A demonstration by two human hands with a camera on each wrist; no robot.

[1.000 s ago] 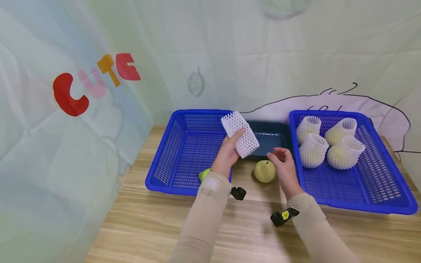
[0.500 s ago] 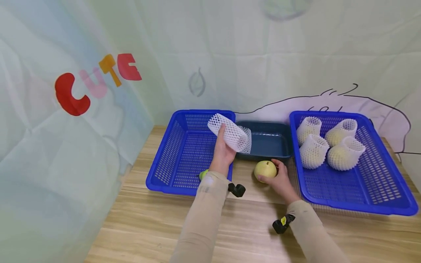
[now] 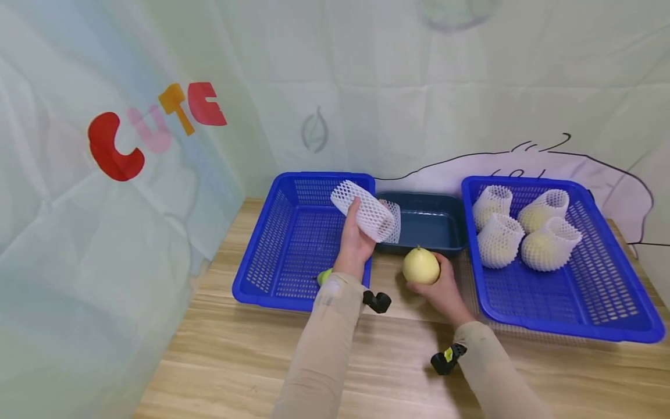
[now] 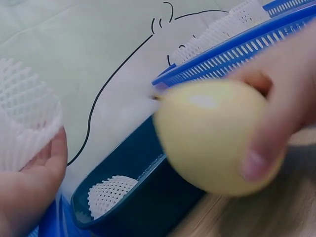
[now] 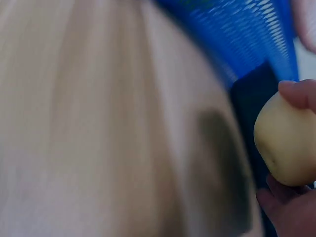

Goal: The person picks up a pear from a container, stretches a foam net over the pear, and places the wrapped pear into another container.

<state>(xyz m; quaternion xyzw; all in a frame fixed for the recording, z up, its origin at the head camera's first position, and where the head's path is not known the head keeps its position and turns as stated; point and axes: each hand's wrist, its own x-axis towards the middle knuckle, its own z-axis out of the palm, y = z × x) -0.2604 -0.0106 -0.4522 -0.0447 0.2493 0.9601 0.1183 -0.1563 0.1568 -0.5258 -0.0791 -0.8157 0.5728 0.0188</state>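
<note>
My left hand (image 3: 354,249) holds a white foam net sleeve (image 3: 361,209) above the edge of the left basket, thumb across it. In the left wrist view the net's round mouth (image 4: 29,108) gapes above the fingers. A pale yellow pear (image 3: 421,266) is gripped from the right side by my right hand (image 3: 445,293). Its stem points up in the head view. The right wrist view shows the pear (image 5: 286,138) between thumb and fingers, off the wooden table, with a dark shadow below. Pear and sleeve are apart.
A dark teal tray (image 3: 434,247) stands between the baskets, another foam net (image 3: 394,226) in it. The left blue basket (image 3: 250,291) has a green fruit (image 3: 323,277), partly hidden by my arm. Several net-wrapped pears (image 3: 498,241) sit in the right blue basket (image 3: 581,331).
My right hand has come down to the pear, taken hold of it and raised it slightly. The left hand has shifted left and turned the sleeve, uncovering the net in the tray.
</note>
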